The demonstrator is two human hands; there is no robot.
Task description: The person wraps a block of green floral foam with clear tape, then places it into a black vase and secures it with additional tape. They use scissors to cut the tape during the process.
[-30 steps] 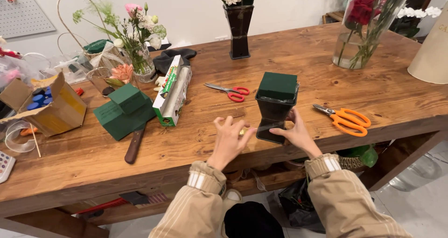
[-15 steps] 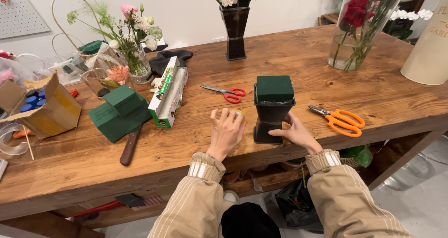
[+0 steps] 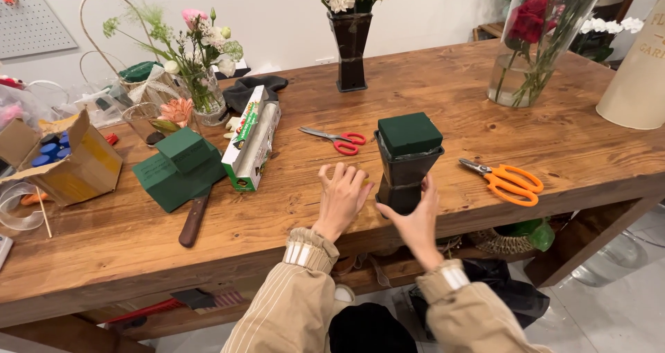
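The small black square vase with a pinched waist [image 3: 404, 180] stood upright near the front edge of the brown wooden tabletop [image 3: 568, 145], with a dark green block of floral foam [image 3: 409, 133] seated in its mouth and rising above the rim. The right hand [image 3: 414, 218] lay against the vase's lower right side, fingers loosely curved around the base; whether it truly gripped or only steadied could not be told. The left hand [image 3: 342, 197] rested flat and released on the tabletop just beside the vase, holding nothing.

The vase looked rigid and smooth, probably glossy enough to slip, and top-heavy with the foam loaded in it, so the narrow waist or the base seemed the safest place to hold. The foam looked light, crumbly and easily dented; pressing on its top face would likely mark it.

The red-handled scissors [image 3: 341, 140] lay behind the hands, the orange-handled scissors [image 3: 509, 180] to the right, and the cut green foam bricks [image 3: 179, 169] with the brown-handled knife [image 3: 193, 218] well apart to the left.

Compared with a second before, the right hand had slid from the front of the base toward its right side, and the left hand had moved nearer to the vase. The vase itself had stayed in place.
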